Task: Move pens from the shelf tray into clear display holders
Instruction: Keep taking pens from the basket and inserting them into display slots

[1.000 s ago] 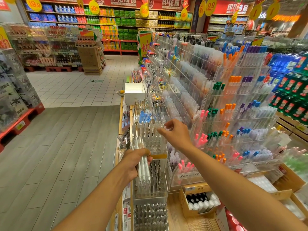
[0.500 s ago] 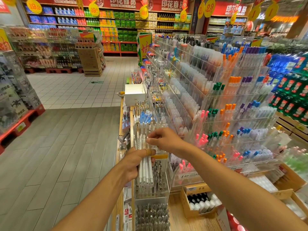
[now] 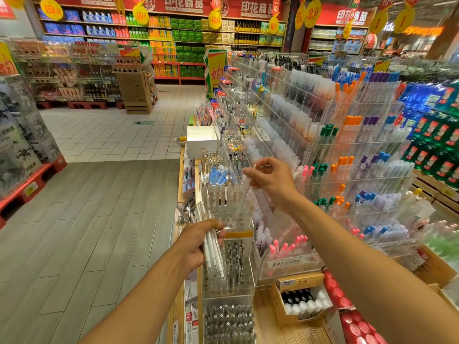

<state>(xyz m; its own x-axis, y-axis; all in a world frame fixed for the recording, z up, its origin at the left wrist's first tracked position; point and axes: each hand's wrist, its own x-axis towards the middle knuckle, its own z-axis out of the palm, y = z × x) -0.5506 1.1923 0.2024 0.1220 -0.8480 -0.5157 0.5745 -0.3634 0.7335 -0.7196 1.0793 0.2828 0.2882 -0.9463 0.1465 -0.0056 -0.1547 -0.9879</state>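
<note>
Left hand (image 3: 196,247) gripping white pens (image 3: 213,254), right hand (image 3: 272,181) pinching one clear, slim pen (image 3: 246,188)

I'm in a supermarket, stationery aisle. Yellow round price tags (image 3: 51,9) hang from the ceiling, red banner signs (image 3: 184,3) run above stocked back shelves (image 3: 173,28) of bottles and boxes. Tiered clear acrylic racks (image 3: 347,150) full of colour-capped pens beside me, price label (image 3: 285,263) on front. Tiled and plank floor (image 3: 87,207), pallet stacks (image 3: 135,91).
</note>
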